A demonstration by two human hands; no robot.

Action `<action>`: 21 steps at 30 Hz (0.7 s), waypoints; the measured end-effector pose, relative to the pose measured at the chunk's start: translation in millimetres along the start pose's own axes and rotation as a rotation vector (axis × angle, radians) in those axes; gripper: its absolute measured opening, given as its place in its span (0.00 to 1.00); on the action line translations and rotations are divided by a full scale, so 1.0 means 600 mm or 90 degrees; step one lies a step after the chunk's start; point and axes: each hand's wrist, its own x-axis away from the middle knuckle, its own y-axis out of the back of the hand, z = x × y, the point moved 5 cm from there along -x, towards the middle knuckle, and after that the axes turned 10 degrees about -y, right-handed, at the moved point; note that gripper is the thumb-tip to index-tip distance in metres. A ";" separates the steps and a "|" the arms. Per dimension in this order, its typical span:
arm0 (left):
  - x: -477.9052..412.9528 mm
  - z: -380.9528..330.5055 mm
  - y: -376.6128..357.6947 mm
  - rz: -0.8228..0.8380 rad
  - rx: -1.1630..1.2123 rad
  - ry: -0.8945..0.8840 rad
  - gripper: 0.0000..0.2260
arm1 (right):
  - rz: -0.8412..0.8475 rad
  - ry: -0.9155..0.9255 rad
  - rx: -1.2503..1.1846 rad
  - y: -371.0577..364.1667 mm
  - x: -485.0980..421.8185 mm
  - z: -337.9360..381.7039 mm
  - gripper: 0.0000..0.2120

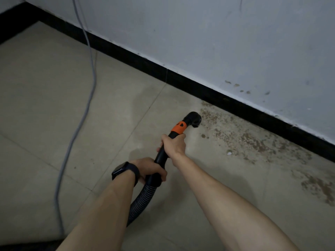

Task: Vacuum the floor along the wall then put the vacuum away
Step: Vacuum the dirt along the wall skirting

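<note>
**Q:** What does the figure show?

**A:** Edge cleaning, under way. The right hand (175, 144) grips the black wand (163, 154) just below its orange collar (178, 128). The left hand (150, 169), with a watch (125, 172) at the wrist, holds the cuff where the ribbed hose (141, 200) joins. The fingers (160, 172) of both hands are curled fully round the tube. The brush nozzle (194, 119) appears to rest on the floor (54, 105), at the near end of a brown dirt patch (253, 142) that runs beside the black skirting board (181, 77). The vacuum body is out of view.

**Q:** How is the step best done?

**A:** Judging from the layout, draw the nozzle slowly rightward through the patch with the brush flat to the tile. Use overlapping strokes, the last one hard against the skirting. Let the forward hand steer and the rear hand feed hose, so that the hose does not twist. The white scrap (229, 152) lies in the path and may be taken on the way. Mind the grey cable (87, 98) trailing at left when stepping along the wall (235, 42).
</note>
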 end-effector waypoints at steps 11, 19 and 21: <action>-0.023 -0.026 0.004 -0.075 0.029 -0.067 0.13 | 0.009 0.002 0.027 0.010 -0.034 0.030 0.28; -0.035 -0.054 0.019 -0.208 -0.050 -0.140 0.15 | 0.021 0.014 0.026 0.016 -0.064 0.060 0.26; -0.039 -0.057 0.023 -0.227 -0.037 -0.144 0.14 | 0.045 0.013 0.040 0.015 -0.071 0.067 0.27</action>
